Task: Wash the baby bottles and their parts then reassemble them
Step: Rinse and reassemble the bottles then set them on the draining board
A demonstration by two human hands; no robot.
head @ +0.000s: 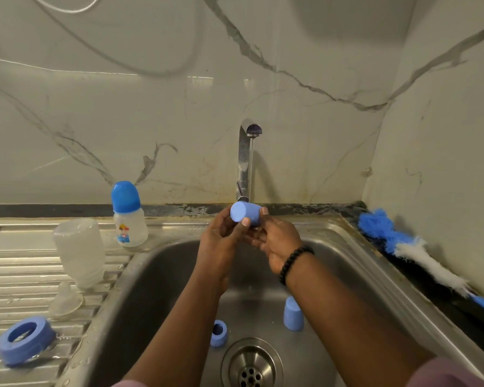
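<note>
Blue cap [245, 213] sat on its side under the tap [246, 163] stream, over the sink [347, 252]; my left hand [221, 241] pinched it with thumb and fingers, right hand [277, 241] fingers curled on its far end. Second cap [293, 314] and ring [218, 333] lay near the drain [252, 364]; bottle [129, 216], empty bottle [80, 252], teat [66, 298], collar [24, 340] were on the drainboard [25, 275].

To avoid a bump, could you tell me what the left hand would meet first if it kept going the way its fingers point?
Probably the faucet: the left hand points up and away toward it, though depth is unclear.
</note>
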